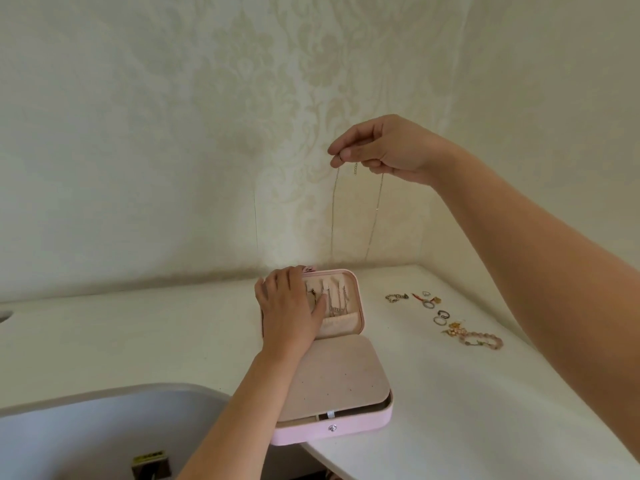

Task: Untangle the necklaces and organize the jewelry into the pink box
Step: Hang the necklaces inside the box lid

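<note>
The pink jewelry box (349, 429) lies open on the white table, its lid propped upright at the back. My left hand (289, 306) lies flat against the lid's inner panel, fingers spread over the necklace hooks, where a chain (337, 303) hangs. My right hand (388, 148) is raised high above the box and pinches a thin gold necklace (375, 216), whose two strands hang down toward the lid. A padded beige divider (332, 375) covers the box's lower tray.
Loose jewelry lies to the right on the table: a silver bracelet (396, 297), several rings (440, 317), a gold flower piece (454, 330) and a pink bead bracelet (483, 340). A grey chair (86, 431) is at the lower left. Patterned wallpaper stands directly behind the table.
</note>
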The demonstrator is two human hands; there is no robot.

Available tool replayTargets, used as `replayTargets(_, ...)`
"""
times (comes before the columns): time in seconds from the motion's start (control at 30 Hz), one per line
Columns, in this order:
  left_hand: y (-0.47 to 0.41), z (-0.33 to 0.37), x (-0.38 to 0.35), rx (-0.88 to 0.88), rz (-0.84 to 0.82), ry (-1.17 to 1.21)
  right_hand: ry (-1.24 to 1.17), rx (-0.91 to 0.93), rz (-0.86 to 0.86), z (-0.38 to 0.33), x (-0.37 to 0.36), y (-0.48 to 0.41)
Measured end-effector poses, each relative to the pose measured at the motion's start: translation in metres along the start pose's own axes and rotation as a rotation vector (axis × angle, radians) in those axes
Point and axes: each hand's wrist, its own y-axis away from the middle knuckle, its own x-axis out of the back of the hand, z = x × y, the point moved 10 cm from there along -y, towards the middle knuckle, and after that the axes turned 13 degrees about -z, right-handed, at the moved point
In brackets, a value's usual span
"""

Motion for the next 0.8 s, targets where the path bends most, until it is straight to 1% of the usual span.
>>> replayTargets(0.3, 0.000, 0.000, 0.000, -0.001, -0.002, -0.001, 0.094, -0.008, -0.071, 0.002, -0.011, -0.016)
replayTargets(0.63, 0.002, 0.003, 0.008, -0.010, 0.055, -0.004, 0.135, 0.013, -0.080, 0.001, -0.016, -0.024)
replayTargets(0.8, 0.002, 0.003, 0.008, -0.008, 0.049, -0.006, 0.139, 0.021, -0.091, 0.007, -0.020, -0.026)
